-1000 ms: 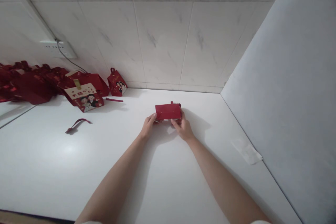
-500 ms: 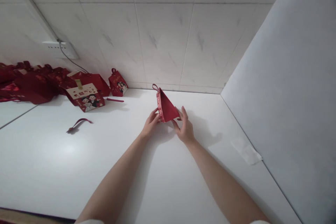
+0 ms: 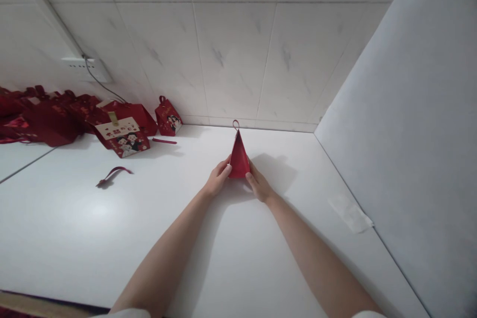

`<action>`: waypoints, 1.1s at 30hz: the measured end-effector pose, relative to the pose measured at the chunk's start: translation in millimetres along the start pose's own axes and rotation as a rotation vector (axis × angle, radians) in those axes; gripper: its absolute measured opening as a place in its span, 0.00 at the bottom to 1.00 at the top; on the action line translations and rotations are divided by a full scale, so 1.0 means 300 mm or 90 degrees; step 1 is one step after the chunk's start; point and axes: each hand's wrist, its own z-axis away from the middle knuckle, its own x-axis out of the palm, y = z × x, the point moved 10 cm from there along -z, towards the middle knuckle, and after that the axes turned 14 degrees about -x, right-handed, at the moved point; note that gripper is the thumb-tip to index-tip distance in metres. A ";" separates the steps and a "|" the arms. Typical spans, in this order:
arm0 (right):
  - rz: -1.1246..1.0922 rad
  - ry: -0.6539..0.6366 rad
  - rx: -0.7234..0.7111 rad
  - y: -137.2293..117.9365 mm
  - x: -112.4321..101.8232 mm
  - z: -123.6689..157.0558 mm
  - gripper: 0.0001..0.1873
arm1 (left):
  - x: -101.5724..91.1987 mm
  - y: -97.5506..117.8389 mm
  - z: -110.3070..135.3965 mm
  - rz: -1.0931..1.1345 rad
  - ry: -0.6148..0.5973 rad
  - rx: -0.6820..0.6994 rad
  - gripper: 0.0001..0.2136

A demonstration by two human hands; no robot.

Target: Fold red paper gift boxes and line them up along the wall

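Just left of the right grip (image 3: 260, 183), the left grip (image 3: 219, 178) curls inward, facing it; both arms (image 3: 169, 243) slant forward

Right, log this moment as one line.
Left hand: holds red box, left side; right hand: its right side; box: loop on top; table: curved strap

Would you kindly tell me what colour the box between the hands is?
The triangular gift box is red, seen best in the head view.

The light in here is dim and greyish, coming from the left, where a soft glare whitens the table (image 3: 100, 248). The right hand (image 3: 260, 186) throws a blurry shadow rightward. The red boxes (image 3: 55, 124) piled far left look murky.
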 end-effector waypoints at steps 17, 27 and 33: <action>0.039 0.032 -0.024 0.003 -0.027 0.001 0.31 | -0.002 0.038 0.023 -0.048 0.021 0.050 0.25; 0.369 0.105 -0.024 -0.028 -0.080 0.023 0.11 | -0.071 0.160 0.106 -0.335 0.309 0.206 0.39; 0.365 0.103 -0.005 -0.018 -0.087 0.032 0.12 | -0.028 0.168 0.116 -0.445 0.313 0.258 0.43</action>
